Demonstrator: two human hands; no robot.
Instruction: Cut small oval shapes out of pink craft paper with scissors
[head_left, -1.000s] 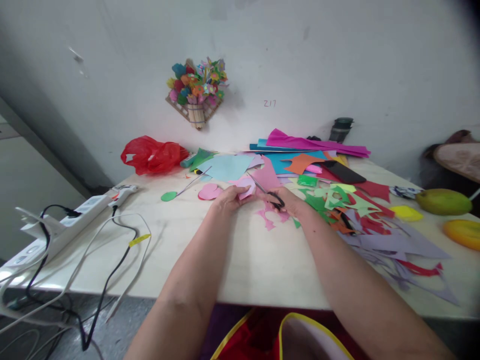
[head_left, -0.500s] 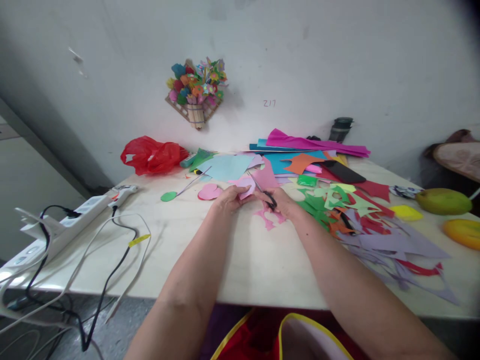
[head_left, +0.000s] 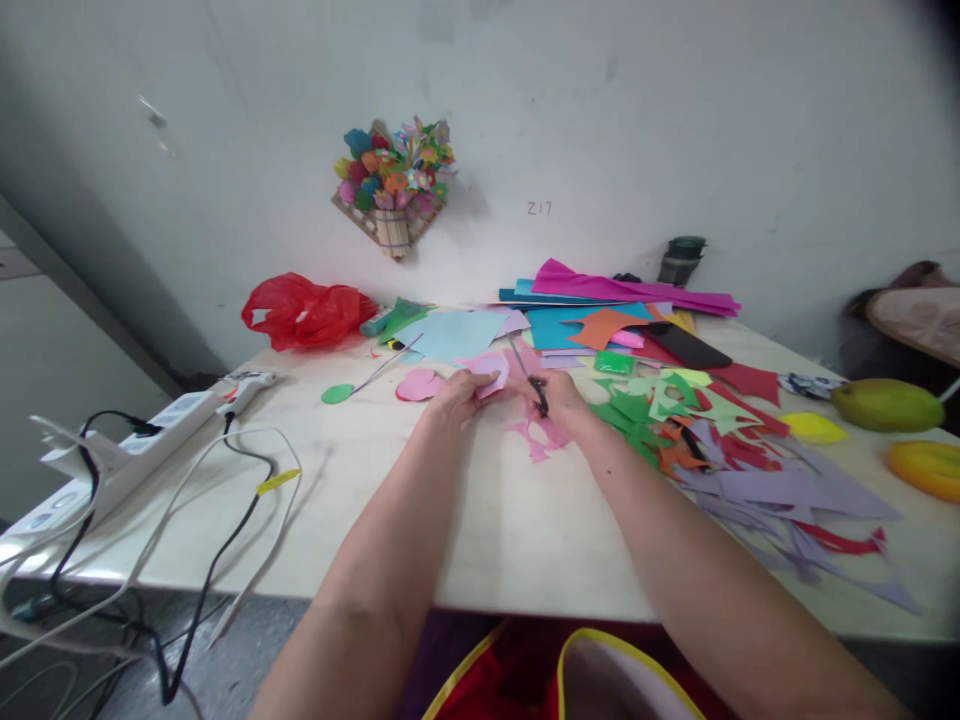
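Note:
Near the middle of the table, my left hand pinches pink paper with a pale lilac piece on top. My right hand grips black-handled scissors, whose blades point up and away, close to the right edge of the pink paper. Beneath my right hand lies a pink paper scrap. Left of my left hand rest cut pink rounded pieces, with a green circle farther left.
A power strip with cables sits at the left, a red plastic bag at the back left. Colored scraps, a phone and a mango lie at the right. Blue sheets are behind my hands.
The scissors have turned, so the blades now point more straight away from me and stand slightly right of the pink paper. My left hand has barely moved.

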